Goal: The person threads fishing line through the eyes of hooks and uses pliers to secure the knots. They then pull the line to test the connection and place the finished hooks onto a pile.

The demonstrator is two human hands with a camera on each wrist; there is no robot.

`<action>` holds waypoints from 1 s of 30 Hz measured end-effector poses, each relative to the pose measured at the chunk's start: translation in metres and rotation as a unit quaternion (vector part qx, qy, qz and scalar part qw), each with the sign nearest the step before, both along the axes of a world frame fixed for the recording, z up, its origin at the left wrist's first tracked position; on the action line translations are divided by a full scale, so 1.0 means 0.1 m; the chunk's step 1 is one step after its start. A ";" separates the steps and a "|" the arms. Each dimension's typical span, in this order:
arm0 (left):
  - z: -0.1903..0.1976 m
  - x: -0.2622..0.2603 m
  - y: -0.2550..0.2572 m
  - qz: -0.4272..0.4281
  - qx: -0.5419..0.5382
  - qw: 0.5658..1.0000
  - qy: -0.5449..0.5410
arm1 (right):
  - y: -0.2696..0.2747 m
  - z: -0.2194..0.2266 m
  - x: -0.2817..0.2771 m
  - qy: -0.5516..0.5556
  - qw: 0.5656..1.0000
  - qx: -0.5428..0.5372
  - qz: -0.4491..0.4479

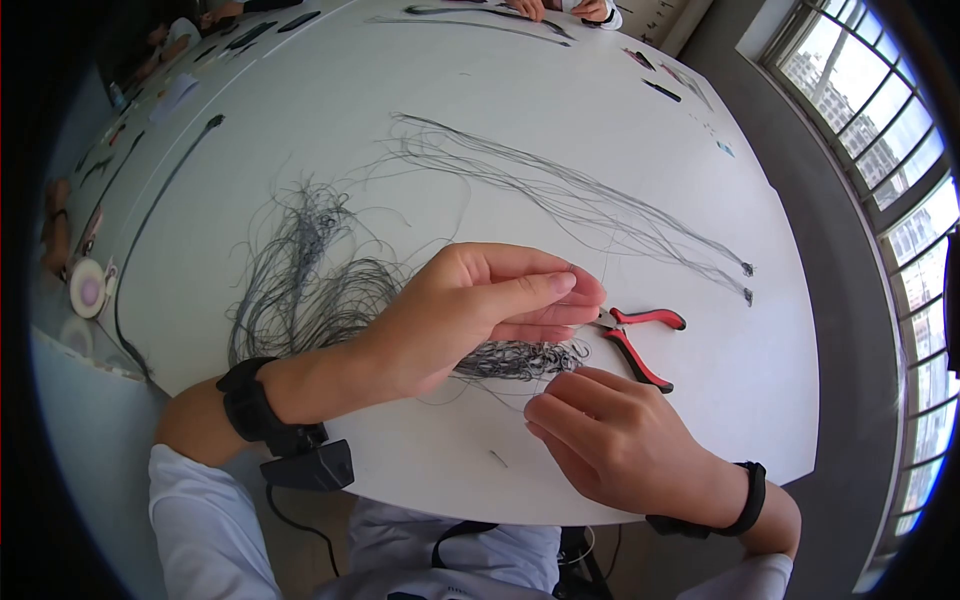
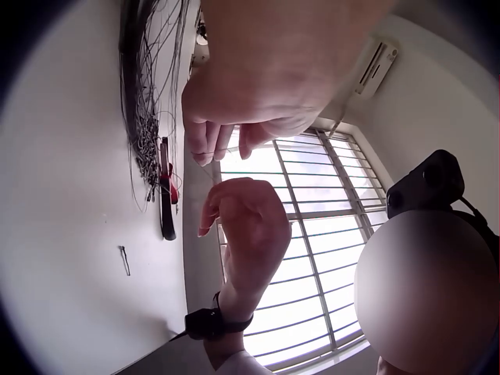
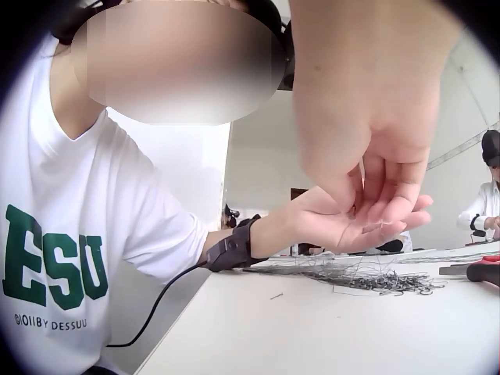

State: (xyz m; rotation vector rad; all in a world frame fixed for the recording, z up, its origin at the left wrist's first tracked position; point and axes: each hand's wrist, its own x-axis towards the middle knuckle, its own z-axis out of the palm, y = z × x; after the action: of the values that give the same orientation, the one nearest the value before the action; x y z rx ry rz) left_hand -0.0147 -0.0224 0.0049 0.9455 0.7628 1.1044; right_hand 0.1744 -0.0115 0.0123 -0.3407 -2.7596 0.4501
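Observation:
Over the near part of the table, my left hand (image 1: 465,315) pinches a fine strand (image 2: 208,169) between thumb and fingertips, palm turned toward the right. Just below and to its right, my right hand (image 1: 625,440) has its fingers curled, pinching the same fine strand, which is barely visible between the hands. Beneath the left hand lies a loose bundle of dark wire-like strands (image 1: 300,270), its curly looped end (image 1: 525,358) showing past the fingers. Pliers with red and black handles (image 1: 638,352) lie spread apart beside that end, their tips partly hidden by the left fingers.
Longer strands (image 1: 570,185) with two knotted ends stretch across the white table (image 1: 740,400). A short snippet (image 1: 498,459) lies near the front edge. To the left are a long dark cord (image 1: 160,205) and a spool (image 1: 88,288). Another person's hands (image 1: 535,8) work at the far side.

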 end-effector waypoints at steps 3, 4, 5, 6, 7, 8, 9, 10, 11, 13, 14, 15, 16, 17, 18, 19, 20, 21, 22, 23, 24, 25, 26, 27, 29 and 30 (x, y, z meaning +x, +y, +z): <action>-0.03 -0.02 0.01 0.023 -0.024 0.999 -0.030 | -0.03 -0.08 -0.02 0.009 1.000 -0.023 0.019; -0.04 -0.02 0.01 0.026 -0.022 0.999 -0.024 | -0.02 -0.07 -0.02 0.008 1.000 -0.023 0.019; -0.04 -0.02 0.01 0.029 -0.020 0.999 -0.019 | -0.02 -0.04 -0.03 0.020 0.999 -0.025 0.013; -0.05 -0.02 0.01 0.028 -0.020 0.999 -0.019 | -0.01 -0.02 -0.03 0.033 0.999 -0.026 0.006; -0.05 -0.03 0.01 0.017 -0.011 1.000 -0.003 | 0.00 0.01 -0.04 0.032 0.999 -0.026 0.005; -0.04 -0.03 0.01 0.007 -0.002 1.000 0.014 | 0.01 0.06 -0.03 0.056 0.998 -0.039 0.003; -0.02 -0.03 0.01 0.006 -0.002 1.000 0.013 | 0.03 0.10 -0.03 0.080 0.995 -0.053 0.001; 0.01 -0.04 0.00 -0.026 -0.005 0.998 0.053 | 0.05 0.18 -0.02 0.079 0.995 -0.053 0.000; 0.04 -0.04 0.00 -0.057 -0.008 0.994 0.093 | 0.07 0.27 -0.01 0.095 0.993 -0.057 -0.033; 0.06 -0.03 -0.02 -0.095 -0.018 0.992 0.077 | 0.17 0.37 0.03 0.126 0.986 -0.074 -0.080; 0.07 -0.02 -0.03 -0.134 -0.026 0.989 0.062 | 0.22 0.39 0.05 0.120 0.984 -0.083 -0.102; 0.11 0.00 -0.05 -0.134 -0.049 0.988 0.063 | 0.26 0.40 0.07 0.121 0.983 -0.079 -0.113; 0.12 0.00 -0.05 -0.135 -0.048 0.988 0.063 | 0.30 0.39 0.08 0.123 0.982 -0.075 -0.123; 0.13 -0.02 -0.06 -0.144 -0.037 0.988 0.051 | 0.32 0.38 0.10 0.123 0.982 -0.074 -0.124; 0.13 -0.03 -0.06 -0.152 -0.025 0.987 0.038 | 0.34 0.37 0.11 0.120 0.983 -0.067 -0.124; 0.12 -0.05 -0.05 -0.152 -0.024 0.987 0.038 | 0.36 0.36 0.11 0.117 0.984 -0.060 -0.123; 0.11 -0.06 -0.03 -0.146 -0.025 0.988 0.039 | 0.36 0.34 0.12 0.117 0.984 -0.060 -0.122; 0.10 -0.07 -0.03 -0.139 -0.027 0.989 0.039 | 0.36 0.33 0.13 0.116 0.983 -0.055 -0.134; 0.11 -0.07 -0.02 -0.139 -0.027 0.989 0.039 | 0.35 0.32 0.14 0.115 0.981 -0.049 -0.146; 0.11 -0.08 -0.02 -0.140 -0.031 0.988 0.049 | 0.36 0.33 0.16 0.115 0.981 -0.049 -0.145; 0.11 -0.08 -0.02 -0.142 -0.036 0.987 0.059 | 0.37 0.34 0.17 0.120 0.980 -0.040 -0.155; 0.11 -0.08 -0.02 -0.142 -0.036 0.987 0.059 | 0.37 0.34 0.18 0.125 0.978 -0.031 -0.164; 0.11 -0.08 -0.01 -0.145 -0.033 0.987 0.063 | 0.36 0.34 0.18 0.125 0.978 -0.031 -0.164; 0.11 -0.08 -0.01 -0.148 -0.030 0.986 0.066 | 0.36 0.33 0.18 0.125 0.978 -0.029 -0.163; 0.12 -0.08 -0.02 -0.151 -0.030 0.986 0.066 | 0.36 0.30 0.18 0.125 0.978 -0.027 -0.163; 0.12 -0.08 -0.02 -0.153 -0.031 0.986 0.065 | 0.36 0.29 0.19 0.118 0.980 -0.024 -0.158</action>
State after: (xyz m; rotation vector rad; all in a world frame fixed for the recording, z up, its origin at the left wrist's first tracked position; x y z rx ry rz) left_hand -0.0227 -0.0241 0.0171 1.0498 0.7256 0.7519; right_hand 0.1932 0.0244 0.0410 -0.6799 -2.4105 0.4424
